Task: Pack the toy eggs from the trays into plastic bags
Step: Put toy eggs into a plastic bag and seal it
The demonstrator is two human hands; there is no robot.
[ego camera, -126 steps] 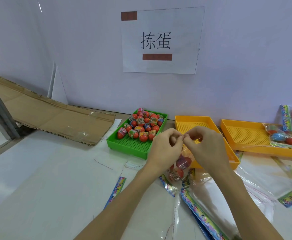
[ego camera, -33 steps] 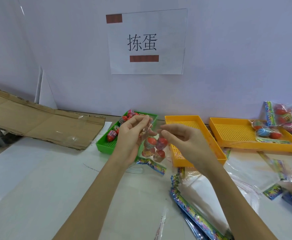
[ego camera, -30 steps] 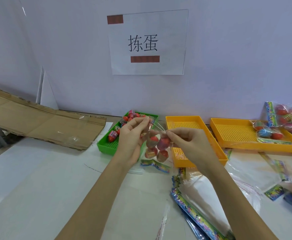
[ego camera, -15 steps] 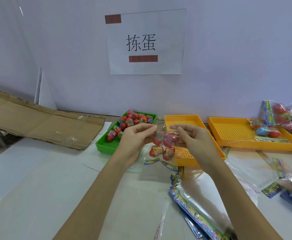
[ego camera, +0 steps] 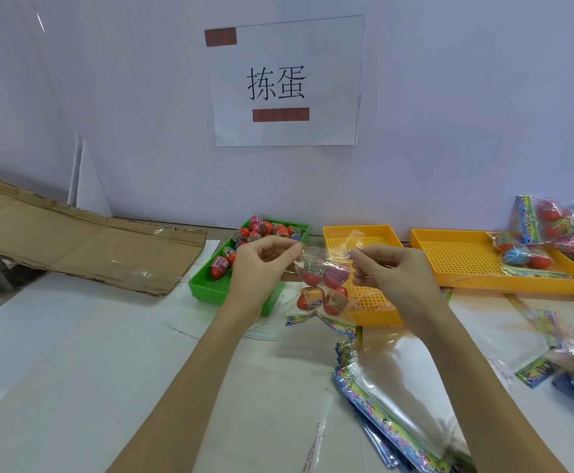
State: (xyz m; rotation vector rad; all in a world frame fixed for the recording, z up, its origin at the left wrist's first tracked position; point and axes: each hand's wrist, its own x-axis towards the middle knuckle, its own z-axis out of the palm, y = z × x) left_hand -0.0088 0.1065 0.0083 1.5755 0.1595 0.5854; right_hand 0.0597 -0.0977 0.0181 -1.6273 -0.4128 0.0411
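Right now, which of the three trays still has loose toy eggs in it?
The green tray, leftmost, behind the left hand. The middle orange tray looks empty; the right orange tray holds only bagged eggs.

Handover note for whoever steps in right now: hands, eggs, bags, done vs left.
Left hand and right hand each pinch the top edge of a clear plastic bag holding four red toy eggs, raised above the table.
Green perforated tray has loose eggs left.
Filled bags lie on the far right orange tray.
Empty bag stack lies near right.
Left: seal this bag, set it aside, pack the rest.
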